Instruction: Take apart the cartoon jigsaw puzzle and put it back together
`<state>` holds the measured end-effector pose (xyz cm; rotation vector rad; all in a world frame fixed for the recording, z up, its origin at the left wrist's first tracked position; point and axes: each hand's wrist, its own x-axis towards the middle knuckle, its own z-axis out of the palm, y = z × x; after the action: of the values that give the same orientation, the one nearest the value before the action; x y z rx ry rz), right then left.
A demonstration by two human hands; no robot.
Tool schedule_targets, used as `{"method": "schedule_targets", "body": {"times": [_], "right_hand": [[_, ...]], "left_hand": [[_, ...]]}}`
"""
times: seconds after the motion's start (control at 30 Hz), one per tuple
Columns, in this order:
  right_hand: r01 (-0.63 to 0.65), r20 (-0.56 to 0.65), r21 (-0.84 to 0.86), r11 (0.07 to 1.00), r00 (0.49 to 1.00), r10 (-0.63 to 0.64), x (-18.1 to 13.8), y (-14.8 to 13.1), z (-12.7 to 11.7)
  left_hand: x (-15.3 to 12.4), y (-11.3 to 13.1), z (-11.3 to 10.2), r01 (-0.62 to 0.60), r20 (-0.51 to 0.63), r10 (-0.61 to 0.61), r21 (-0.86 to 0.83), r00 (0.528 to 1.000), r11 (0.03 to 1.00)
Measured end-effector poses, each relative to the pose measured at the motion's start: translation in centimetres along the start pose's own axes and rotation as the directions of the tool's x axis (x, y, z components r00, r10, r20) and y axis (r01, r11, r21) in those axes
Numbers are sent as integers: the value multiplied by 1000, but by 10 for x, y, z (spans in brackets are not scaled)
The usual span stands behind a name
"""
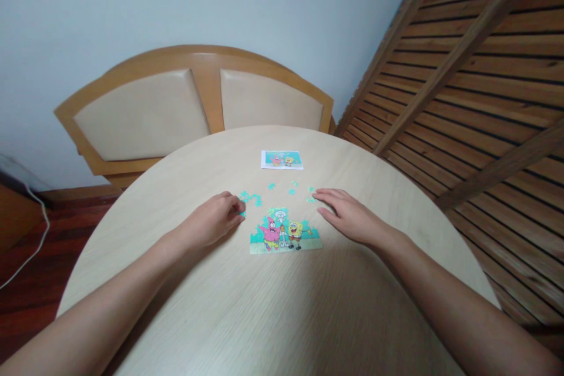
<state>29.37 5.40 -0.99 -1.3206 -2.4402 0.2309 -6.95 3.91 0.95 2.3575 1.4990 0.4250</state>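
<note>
A partly assembled jigsaw puzzle with cartoon figures lies flat on the table, its upper edge uneven. Left of it, my left hand has its fingers curled together, with a bit of teal puzzle piece showing at the fingertips. Loose teal pieces lie just beyond that hand. My right hand rests to the right of the puzzle, thumb and fingers apart, the fingertips beside loose pieces. More single pieces are scattered above the puzzle. Farther back lies a picture card showing similar figures.
The round pale wooden table fills the foreground. Behind it stands a wooden headboard with cream padded panels against a wall. A slatted wooden panel leans on the right. A white cable hangs at the far left.
</note>
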Motion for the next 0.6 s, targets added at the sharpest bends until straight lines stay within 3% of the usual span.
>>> {"method": "schedule_targets", "body": {"times": [0.23, 0.33, 0.43, 0.6], "right_hand": [[15, -11, -100, 995, 1000, -16, 2, -19, -6], [160, 12, -29, 987, 987, -159, 0, -46, -8], [331, 120, 105, 938, 932, -342, -4, -71, -4], [377, 228, 171, 910, 884, -409, -6, -83, 7]], "left_hand": [[0, 3, 1, -4, 18, 5, -63, 1000, 998], [-1, 7, -1, -34, 23, 35, -42, 999, 999], [-1, 12, -4, -39, 41, 43, -89, 998, 995], [-1, 16, -2, -8, 129, 54, -333, 990, 943]]}}
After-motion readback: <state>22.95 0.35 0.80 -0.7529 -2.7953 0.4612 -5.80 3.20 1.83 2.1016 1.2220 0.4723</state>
